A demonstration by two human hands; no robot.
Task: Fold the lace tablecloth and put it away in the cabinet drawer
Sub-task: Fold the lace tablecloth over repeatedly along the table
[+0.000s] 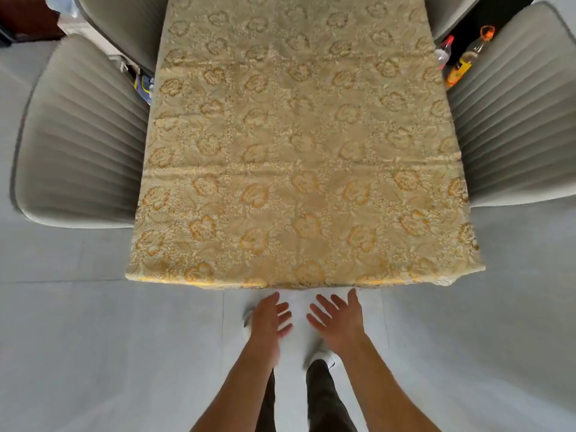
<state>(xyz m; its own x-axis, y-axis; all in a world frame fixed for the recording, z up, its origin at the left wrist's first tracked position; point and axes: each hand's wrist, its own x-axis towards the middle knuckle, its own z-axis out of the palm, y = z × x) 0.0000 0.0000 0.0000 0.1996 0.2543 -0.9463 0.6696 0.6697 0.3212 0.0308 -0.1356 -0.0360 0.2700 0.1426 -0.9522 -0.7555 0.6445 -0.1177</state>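
Lace tablecloth (299, 145) spread flat, grey chairs (84, 145) flanking, bottles (467, 57) far right, both hands (271, 319) empty, fingers spread

There is just one camera, worn on the person's head. It looks forward and steeply down, from above the near end of the table (448, 280). The wide lens bends the sides, so the chairs (84, 145) curve outward. The floor (93, 353) is right below. No second view shares anything.
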